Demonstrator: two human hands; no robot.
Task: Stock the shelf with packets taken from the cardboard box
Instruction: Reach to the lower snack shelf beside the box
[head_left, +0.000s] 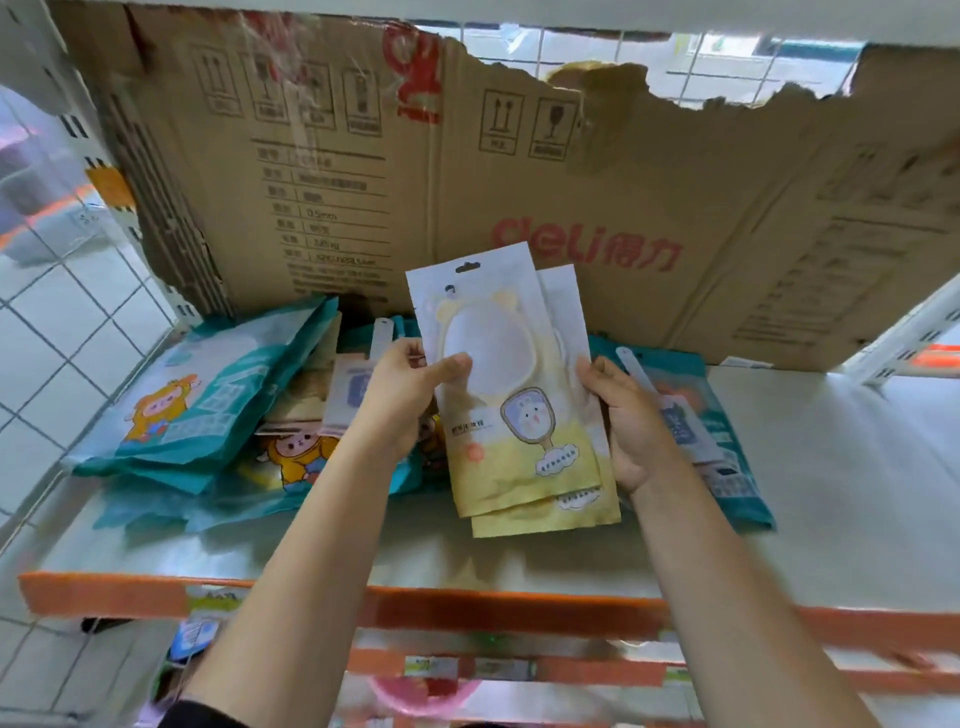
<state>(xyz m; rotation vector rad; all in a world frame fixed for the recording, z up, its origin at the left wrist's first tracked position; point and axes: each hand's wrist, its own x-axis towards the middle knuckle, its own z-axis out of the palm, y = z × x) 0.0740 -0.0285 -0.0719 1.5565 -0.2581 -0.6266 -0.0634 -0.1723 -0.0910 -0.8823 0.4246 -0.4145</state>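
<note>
While the left hand (402, 400) and right hand (634, 426) pinch two stacked yellow mirror packets (514, 415) by their side edges between them, teal packets (208, 405) lie on the shelf (831, 467) outside both hands

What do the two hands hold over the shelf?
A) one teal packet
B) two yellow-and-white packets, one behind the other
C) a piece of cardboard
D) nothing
B: the left hand and the right hand grip the side edges of the yellow-and-white packets, and a second one peeks out behind the front one.
</note>
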